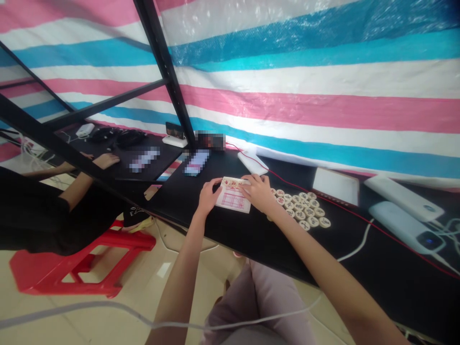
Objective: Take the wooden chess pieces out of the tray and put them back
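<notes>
A small white paper pad (pixel 235 200) with pink grid lines lies near the table's front edge. Red characters run along its far side; whether they are printed or on flat pieces is too blurred to tell. My left hand (pixel 208 195) is closed at the pad's left edge, thumb on the near side. Over the far right corner my right hand (pixel 259 192) has its fingers bent and close together, and whatever is under the fingertips is hidden. Just right of that hand, several round Chinese chess pieces (pixel 300 207) lie grouped in rows, partly covered by my right wrist.
The black table (pixel 230 235) carries a white box (pixel 252 162), a shallow white tray (pixel 336 186), power banks (pixel 406 225) and a red cable (pixel 305 191). A black metal post (pixel 176 81) rises at left. Beyond it are another person's hand (pixel 107 160) and a red stool (pixel 82 268).
</notes>
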### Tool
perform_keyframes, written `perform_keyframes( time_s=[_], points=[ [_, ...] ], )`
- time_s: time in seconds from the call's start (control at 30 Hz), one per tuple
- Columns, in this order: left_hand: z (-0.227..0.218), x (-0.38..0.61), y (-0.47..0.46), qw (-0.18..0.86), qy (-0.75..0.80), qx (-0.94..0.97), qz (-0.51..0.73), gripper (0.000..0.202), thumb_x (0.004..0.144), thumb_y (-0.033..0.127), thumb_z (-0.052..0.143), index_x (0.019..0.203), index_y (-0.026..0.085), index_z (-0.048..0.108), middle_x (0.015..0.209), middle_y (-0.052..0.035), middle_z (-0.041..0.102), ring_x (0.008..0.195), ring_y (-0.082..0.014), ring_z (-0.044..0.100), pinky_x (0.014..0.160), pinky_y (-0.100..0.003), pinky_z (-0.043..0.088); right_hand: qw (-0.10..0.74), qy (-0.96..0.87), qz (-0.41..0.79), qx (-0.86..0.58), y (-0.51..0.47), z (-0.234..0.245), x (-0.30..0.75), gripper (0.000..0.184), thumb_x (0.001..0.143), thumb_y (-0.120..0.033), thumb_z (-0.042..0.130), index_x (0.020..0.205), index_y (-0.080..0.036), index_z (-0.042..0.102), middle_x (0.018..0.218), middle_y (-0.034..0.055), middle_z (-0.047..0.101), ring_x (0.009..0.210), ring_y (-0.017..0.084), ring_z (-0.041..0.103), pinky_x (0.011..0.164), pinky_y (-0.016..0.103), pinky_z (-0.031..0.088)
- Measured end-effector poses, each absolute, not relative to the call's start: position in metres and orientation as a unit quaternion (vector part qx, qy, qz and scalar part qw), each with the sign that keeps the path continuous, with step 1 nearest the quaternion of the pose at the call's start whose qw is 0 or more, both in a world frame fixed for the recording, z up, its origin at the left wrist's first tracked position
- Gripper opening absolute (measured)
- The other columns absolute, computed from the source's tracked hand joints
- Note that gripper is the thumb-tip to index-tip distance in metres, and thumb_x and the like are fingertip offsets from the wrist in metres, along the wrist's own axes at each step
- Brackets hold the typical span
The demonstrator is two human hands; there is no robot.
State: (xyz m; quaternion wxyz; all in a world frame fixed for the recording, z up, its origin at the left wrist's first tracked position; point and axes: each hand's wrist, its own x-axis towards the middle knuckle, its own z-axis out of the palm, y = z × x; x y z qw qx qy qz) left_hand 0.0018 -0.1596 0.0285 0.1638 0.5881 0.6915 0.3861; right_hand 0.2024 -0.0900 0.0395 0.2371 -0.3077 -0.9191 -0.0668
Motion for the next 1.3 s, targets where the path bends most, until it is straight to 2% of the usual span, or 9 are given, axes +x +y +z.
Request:
perform_keyframes(
  time_s=[0.27,0.57,0.73,0.87,0.93,1.1,1.3],
  points=[
    [0.025,0.0,-0.158,0.159,0.688,0.59,0.392,0.033,0.084,0.027,0.05,0.116,0.025,0.058,0.113,-0.0004,0.065,0.106,-0.019,0.053,0.095,-0.035,0.04,0.218,-0.934,-0.055,-0.278,-0.087,0.049,0.183,0.032,0.095,-0.036,0.037,0.11,-0.029,0.065,0.131,0.0048,0.051,0.112,0.024,0.039,0.085,0.041,0.023],
    [0.027,0.001,-0.159,0.162,0.693,0.586,0.387,0.032,0.084,0.026,0.05,0.115,0.026,0.058,0.113,-0.0001,0.065,0.105,-0.019,0.053,0.096,-0.035,0.04,0.199,-0.94,-0.043,-0.275,-0.085,0.044,0.167,0.031,0.093,-0.037,0.041,0.108,-0.028,0.066,0.134,0.0044,0.049,0.116,0.025,0.038,0.089,0.044,0.024],
    [0.027,0.0,-0.159,0.165,0.69,0.584,0.395,0.033,0.084,0.026,0.049,0.115,0.026,0.058,0.112,-0.0005,0.065,0.106,-0.0188,0.053,0.095,-0.034,0.041,0.254,-0.927,-0.047,-0.271,-0.091,0.065,0.189,0.027,0.092,-0.034,0.044,0.109,-0.029,0.064,0.132,0.0029,0.051,0.115,0.023,0.04,0.089,0.041,0.025],
    [0.027,0.0,-0.158,0.176,0.695,0.576,0.393,0.034,0.084,0.026,0.049,0.116,0.026,0.058,0.112,-0.0009,0.064,0.108,-0.0194,0.052,0.097,-0.035,0.04,0.282,-0.907,-0.029,-0.311,-0.113,0.082,0.238,0.026,0.093,-0.033,0.043,0.098,-0.026,0.067,0.12,0.0046,0.059,0.107,0.022,0.047,0.087,0.04,0.027],
    [0.027,0.0,-0.158,0.174,0.697,0.573,0.393,0.034,0.083,0.026,0.049,0.116,0.026,0.058,0.112,-0.0009,0.065,0.108,-0.0196,0.052,0.096,-0.035,0.04,0.267,-0.902,-0.039,-0.336,-0.128,0.08,0.263,0.023,0.091,-0.033,0.047,0.095,-0.029,0.069,0.119,0.003,0.06,0.107,0.022,0.047,0.086,0.04,0.028],
    [0.028,0.001,-0.158,0.17,0.703,0.571,0.388,0.033,0.083,0.027,0.05,0.115,0.027,0.058,0.111,-0.0008,0.065,0.109,-0.0203,0.052,0.096,-0.036,0.041,0.203,-0.909,-0.082,-0.355,-0.169,0.054,0.288,0.023,0.087,-0.027,0.052,0.104,-0.027,0.067,0.128,0.0049,0.057,0.115,0.026,0.046,0.091,0.045,0.028],
    [0.03,0.002,-0.159,0.168,0.702,0.573,0.389,0.033,0.084,0.027,0.049,0.116,0.026,0.058,0.112,-0.0009,0.065,0.108,-0.0199,0.052,0.096,-0.036,0.041,0.23,-0.909,-0.056,-0.342,-0.188,0.045,0.275,0.025,0.088,-0.024,0.05,0.108,-0.026,0.065,0.128,0.003,0.058,0.117,0.022,0.048,0.096,0.042,0.026]
  ],
)
